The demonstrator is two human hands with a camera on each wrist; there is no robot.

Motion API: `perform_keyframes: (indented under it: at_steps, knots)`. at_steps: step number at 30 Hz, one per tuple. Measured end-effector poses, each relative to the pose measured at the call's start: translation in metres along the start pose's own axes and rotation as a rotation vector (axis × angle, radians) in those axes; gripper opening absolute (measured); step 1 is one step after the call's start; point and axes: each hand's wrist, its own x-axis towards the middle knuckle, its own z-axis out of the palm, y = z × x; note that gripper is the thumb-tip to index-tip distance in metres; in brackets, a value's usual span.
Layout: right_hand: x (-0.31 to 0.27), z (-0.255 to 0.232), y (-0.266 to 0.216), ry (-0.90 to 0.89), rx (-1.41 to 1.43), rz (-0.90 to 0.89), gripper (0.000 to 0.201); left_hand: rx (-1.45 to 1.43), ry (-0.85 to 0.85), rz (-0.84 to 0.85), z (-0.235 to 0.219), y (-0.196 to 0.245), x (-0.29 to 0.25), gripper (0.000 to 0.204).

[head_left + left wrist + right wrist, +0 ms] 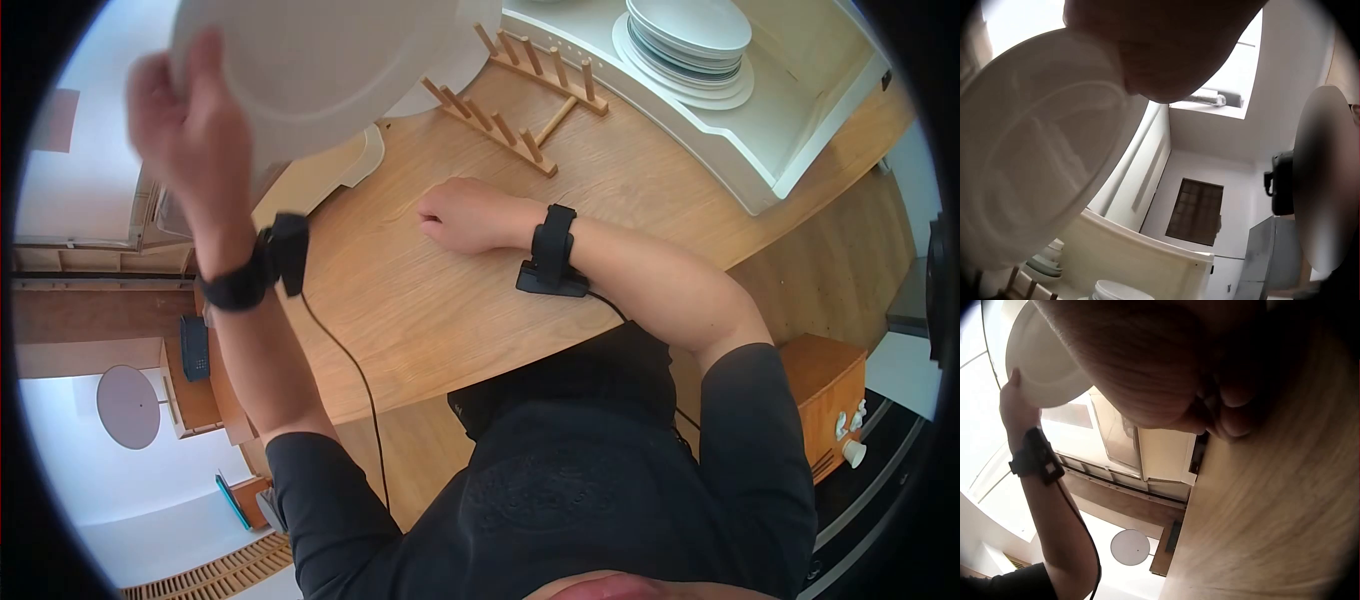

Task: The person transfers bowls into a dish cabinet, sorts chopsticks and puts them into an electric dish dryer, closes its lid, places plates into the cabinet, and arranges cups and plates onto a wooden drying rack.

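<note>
My left hand (195, 130) grips the rim of a large white plate (320, 70), raised over the far left of the table. The left wrist view shows the plate (1041, 150) tilted, with a raised ring on its face. Part of another white plate (465, 68) shows behind it, beside a wooden peg rack (555, 122). My right hand (475, 215) rests on the tabletop in front of the rack with its fingers curled in, holding nothing. Those curled fingers (1235, 415) also show close over the wood in the right wrist view.
A cream open-sided box (760, 190) at the back right holds a stack of plates (690, 55). Bowls (1044, 265) show near it in the left wrist view. A beige tray-like piece (335, 175) lies under the raised plate. Cables run from both wrist straps.
</note>
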Motion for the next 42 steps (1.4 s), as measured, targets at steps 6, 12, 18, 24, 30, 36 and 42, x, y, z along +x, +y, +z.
perform_keyframes:
  at_steps: [6,12,18,24,30,36,42]
  knots:
    - [-0.001,0.0,-0.002,0.009,0.051,0.0,0.017,0.257,-0.096,0.168,0.06,-0.02,0.005,0.022]
    - [0.0,0.005,0.0,0.02,0.041,0.01,0.018,0.048,-0.286,0.026,0.085,-0.057,-0.007,0.02]
    - [-0.003,-0.003,-0.003,0.008,0.021,0.019,0.019,-0.078,-0.287,-0.205,0.098,-0.076,-0.008,0.022]
    - [-0.004,-0.007,-0.007,-0.001,0.017,0.022,0.02,0.267,-0.337,-0.245,0.1,-0.057,-0.001,0.034]
    - [-0.004,-0.009,-0.008,-0.008,0.015,0.001,0.021,0.21,-0.342,-0.323,0.086,-0.052,-0.005,0.033]
    - [-0.004,-0.011,-0.012,-0.033,0.005,0.025,0.022,0.308,-0.34,-0.201,0.061,-0.04,-0.01,0.03]
    - [-0.002,-0.012,-0.013,-0.034,-0.004,0.041,0.021,0.201,-0.315,-0.23,0.061,-0.046,-0.02,0.029]
